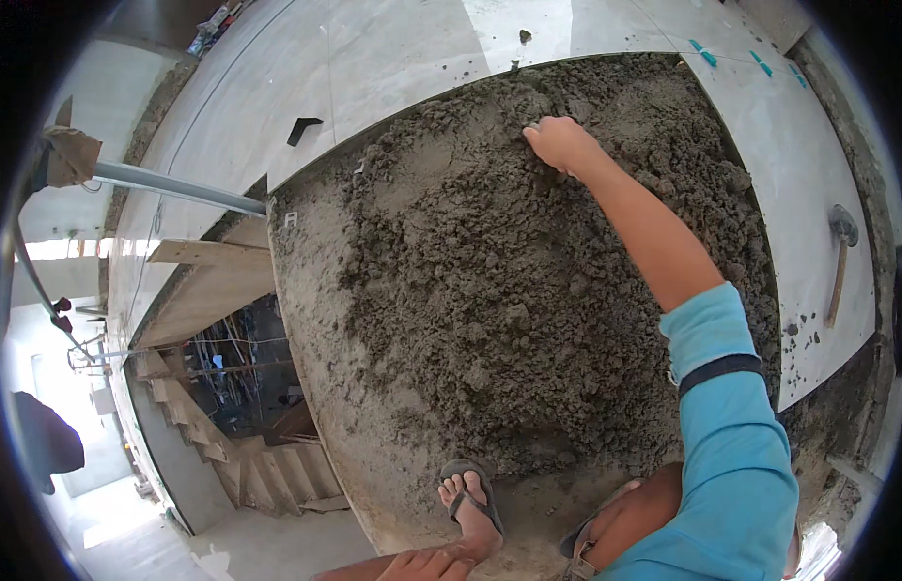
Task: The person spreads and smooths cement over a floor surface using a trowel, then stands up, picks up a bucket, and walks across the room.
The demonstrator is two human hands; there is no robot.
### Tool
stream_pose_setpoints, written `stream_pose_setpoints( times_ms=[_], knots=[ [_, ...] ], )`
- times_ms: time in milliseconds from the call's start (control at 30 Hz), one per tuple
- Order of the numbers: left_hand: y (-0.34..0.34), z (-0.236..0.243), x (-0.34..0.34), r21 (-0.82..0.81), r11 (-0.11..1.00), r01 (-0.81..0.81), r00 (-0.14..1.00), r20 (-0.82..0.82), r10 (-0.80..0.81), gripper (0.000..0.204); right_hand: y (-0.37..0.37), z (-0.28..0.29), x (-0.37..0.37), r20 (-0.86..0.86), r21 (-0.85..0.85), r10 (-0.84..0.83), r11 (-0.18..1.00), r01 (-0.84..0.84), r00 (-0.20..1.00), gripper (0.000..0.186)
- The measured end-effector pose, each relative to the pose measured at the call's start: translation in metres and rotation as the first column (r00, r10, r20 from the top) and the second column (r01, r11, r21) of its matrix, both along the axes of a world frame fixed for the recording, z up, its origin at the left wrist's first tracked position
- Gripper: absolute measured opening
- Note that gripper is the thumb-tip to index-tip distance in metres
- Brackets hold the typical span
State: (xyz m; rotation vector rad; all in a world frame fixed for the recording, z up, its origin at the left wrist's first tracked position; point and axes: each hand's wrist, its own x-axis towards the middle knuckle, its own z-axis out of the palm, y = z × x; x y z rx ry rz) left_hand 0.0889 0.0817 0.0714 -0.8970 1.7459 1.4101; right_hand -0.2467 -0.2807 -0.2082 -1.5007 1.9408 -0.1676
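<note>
Unfinished concrete interior (209, 518), seen from above, with a stairwell opening at the left of a tiled floor. Centrally lies a broad bed of crumbly grey-brown mortar (490, 329), loose and lumpy in its middle, smoother along its left side. At its far part, the bare right hand (564, 145) reaches down to the mortar; its grip is narrow, fingers curled, and whether it holds anything cannot be told. Its arm wears a light-blue sleeve (732, 445) crossed by a black band. At the lower edge, the left hand (427, 565) rests upon the left lower leg; cut off by the frame, its grip cannot be judged. Just above it stands a foot in a dark sandal (470, 494). Large pale-grey tiles (403, 73) border the mortar; on them lie a black angled piece (303, 130), a wooden-handled mallet (839, 286) and teal plastic clips (703, 53). Wooden steps (277, 479) descend at lower left.
</note>
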Motion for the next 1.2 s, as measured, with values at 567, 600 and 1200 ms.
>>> stream_pose_setpoints(
  times_ms=[567, 600, 1200],
  knots=[
    [0.022, -0.009, -0.008, -0.099, 0.983, 0.151, 0.986, 0.082, -0.144, 0.048, 0.03, -0.002, 0.063, -0.032, -0.121, 0.255, 0.959, -0.257, 0.966, 0.044],
    [0.022, -0.01, -0.008, -0.056, 0.986, 0.156, 0.984, 0.099, -0.15, 0.048, 0.038, -0.005, 0.061, -0.053, -0.155, 0.273, 0.948, -0.278, 0.961, 0.044],
    [0.038, 0.002, -0.002, -0.143, 0.99, -0.005, 1.0, 0.024, 0.009, 0.044, -0.048, -0.02, 0.101, -0.495, -0.396, 0.412, 0.677, -0.62, 0.765, 0.024]
  ],
)
